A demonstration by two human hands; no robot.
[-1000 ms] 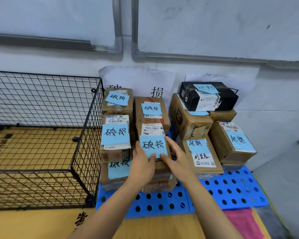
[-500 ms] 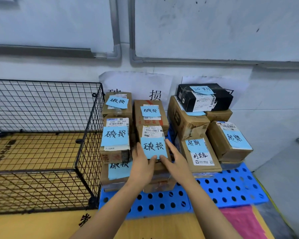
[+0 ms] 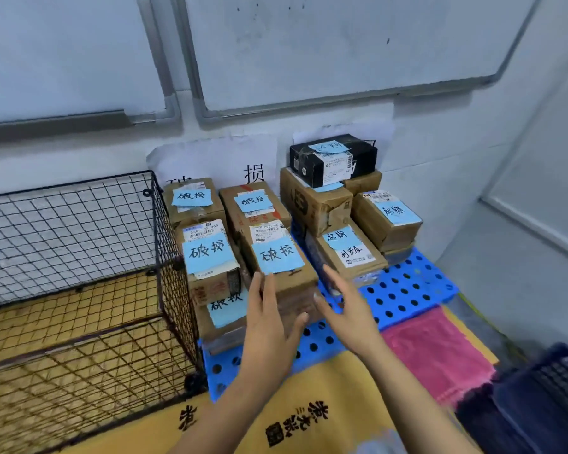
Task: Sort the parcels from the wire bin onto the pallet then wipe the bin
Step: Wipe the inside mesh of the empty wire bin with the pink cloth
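Against the white wall the parcels sit stacked on the blue pallet, each under a blue handwritten note (one box is black). The left hand and right hand flank the front middle parcel, fingers straight, gripping nothing. The wire bin stands just left of the pallet, and a pink cloth lies at its front right
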